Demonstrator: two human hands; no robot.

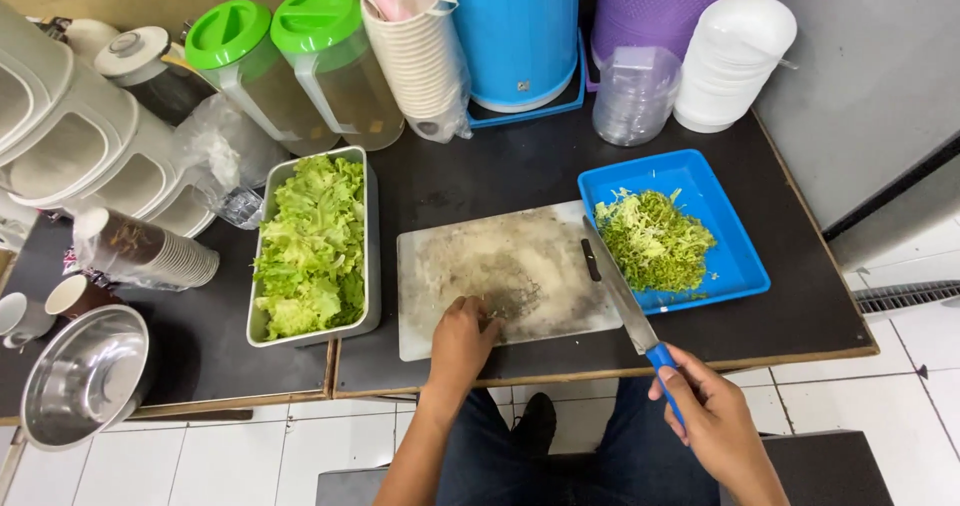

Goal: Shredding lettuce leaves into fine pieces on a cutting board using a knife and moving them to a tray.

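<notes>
Bench: a dark bench (480,171) over a white tiled floor, crowded along its far edge with kitchen supplies.
Cutting board: a pale, stained cutting board (500,266) lies at the centre of the bench, bare but for a few green scraps near its front edge.
Left hand: the left hand (462,341) rests at 6 o'clock on the board, fingers curled down and pressed together on the scraps; whether they pinch anything I cannot tell.
Right hand: the right hand (705,421) is off the bench at 5 o'clock, fingers wrapped tight round a blue handle.
Knife: the knife (625,301) points its long blade toward 11 o'clock, across the board's right edge.
Knife handling: probably stiff, light and sharp; best held by the handle only, as now.
Shredded greens: a loose heap of shredded lettuce (655,238) in a blue tray (740,266) at 3 o'clock of the board; soft, light, easily scattered.
Whole leaves: a metal pan (370,226) of lettuce leaves (310,246) at 9 o'clock; limp, crushable, likely damp.
Far edge: two green-lidded jugs (290,61), stacked cups (420,61), white bowls (730,61).
Hard to make out: the handle's end is hidden in the fist; the metal bowl (85,371) at 8 o'clock shows nothing clear inside.
</notes>
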